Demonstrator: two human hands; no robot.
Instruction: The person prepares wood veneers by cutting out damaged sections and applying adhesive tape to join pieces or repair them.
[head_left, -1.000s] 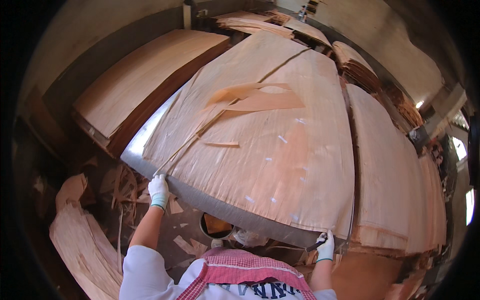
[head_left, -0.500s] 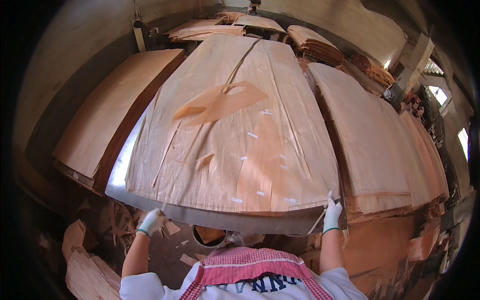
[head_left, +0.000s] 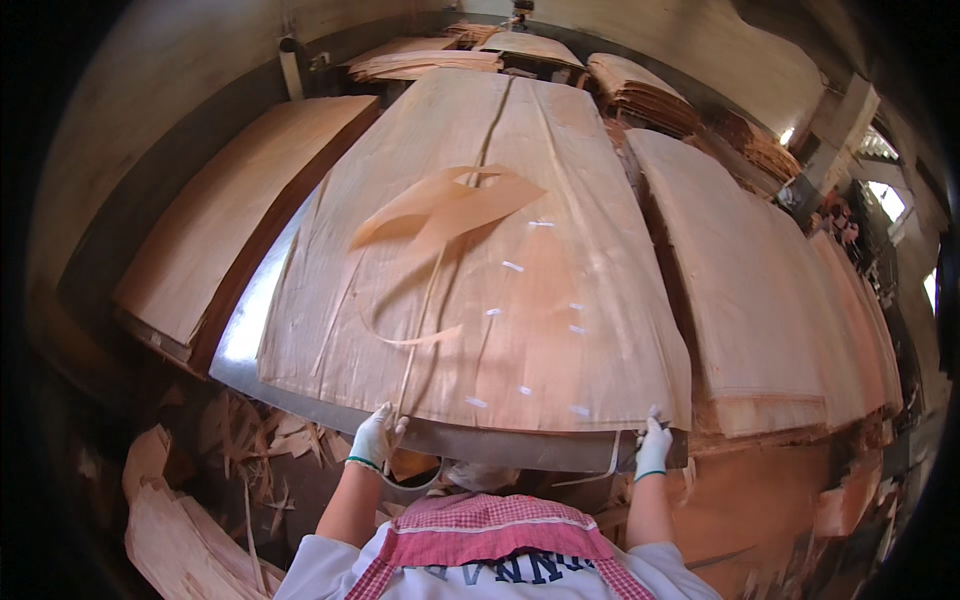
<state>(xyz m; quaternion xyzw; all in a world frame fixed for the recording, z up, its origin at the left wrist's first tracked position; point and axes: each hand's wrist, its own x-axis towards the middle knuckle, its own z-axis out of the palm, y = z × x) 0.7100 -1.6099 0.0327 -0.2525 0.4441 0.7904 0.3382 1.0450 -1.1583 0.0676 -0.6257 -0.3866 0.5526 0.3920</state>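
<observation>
My left hand, in a white glove with a green cuff, is closed around the near end of a long thin stick. The stick slants away over a broad stack of wood veneer sheets. A loose, thin orange veneer scrap lies across the stick's far part, its ends curling up, and a curved narrow offcut is beside the stick. At the stack's near right corner, my gloved right hand is closed, with a pale narrow strip hanging beside it. Small white tape pieces dot an orange patch on the top sheet.
A dark metal plate sticks out under the stack's near edge. Veneer stacks stand left and right. Below are a round bucket, scraps on the floor and long offcuts.
My left hand has moved right along the near edge, bringing the stick's near end with it. The orange scrap and curved offcut have shifted slightly. My right hand stays near the corner.
</observation>
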